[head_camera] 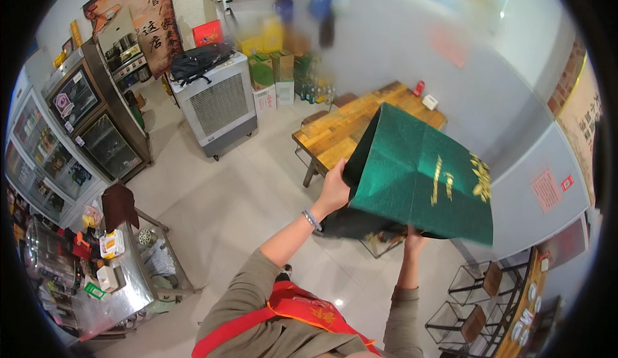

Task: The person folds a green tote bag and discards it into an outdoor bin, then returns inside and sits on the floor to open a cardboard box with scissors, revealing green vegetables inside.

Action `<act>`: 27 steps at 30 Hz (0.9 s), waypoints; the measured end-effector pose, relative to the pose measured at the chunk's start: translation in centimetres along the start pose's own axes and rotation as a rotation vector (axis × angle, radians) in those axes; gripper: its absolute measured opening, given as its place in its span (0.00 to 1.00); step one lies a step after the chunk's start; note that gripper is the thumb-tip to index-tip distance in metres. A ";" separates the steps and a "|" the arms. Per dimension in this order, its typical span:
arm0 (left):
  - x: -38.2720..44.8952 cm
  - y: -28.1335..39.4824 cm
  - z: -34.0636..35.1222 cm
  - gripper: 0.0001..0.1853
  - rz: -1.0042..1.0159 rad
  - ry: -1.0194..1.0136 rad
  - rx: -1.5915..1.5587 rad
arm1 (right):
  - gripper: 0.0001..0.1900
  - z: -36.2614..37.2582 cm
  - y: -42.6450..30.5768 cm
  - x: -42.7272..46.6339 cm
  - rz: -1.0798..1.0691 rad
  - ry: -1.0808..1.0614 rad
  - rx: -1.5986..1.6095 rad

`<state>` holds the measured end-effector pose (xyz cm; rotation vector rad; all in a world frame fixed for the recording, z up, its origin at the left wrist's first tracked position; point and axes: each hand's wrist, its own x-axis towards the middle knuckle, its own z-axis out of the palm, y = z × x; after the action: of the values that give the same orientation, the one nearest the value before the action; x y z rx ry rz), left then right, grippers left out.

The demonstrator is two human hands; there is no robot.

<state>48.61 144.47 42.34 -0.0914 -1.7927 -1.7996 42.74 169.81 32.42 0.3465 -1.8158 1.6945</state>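
Note:
A large green gift bag [396,169] with gold print is held up in front of me, tilted on its side. Its dark opening faces left and toward me. My left hand [336,190] grips the bag at the edge of that opening, the fingers partly hidden inside or behind it. Underneath, my right hand [415,238] holds the lower edge; most of its fingers are covered by the bag. Behind the bag stands a wooden table [333,136], which it partly hides.
An air cooler [219,109] with a black backpack [203,62] on top stands beyond the tiled floor. To my left is a metal counter [130,295], near glass-door fridges [53,150]. Stools [473,324] line a narrow counter at right. Cartons and bottles sit against the wall.

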 end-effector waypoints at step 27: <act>6.0 -26.7 -7.0 0.44 -0.394 -0.547 0.924 | 0.28 8.7 17.0 -9.0 1.322 -0.346 -0.278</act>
<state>34.27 133.61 20.56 0.1635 -3.0415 -1.0311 37.58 161.81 13.56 -0.9586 -2.7721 2.1489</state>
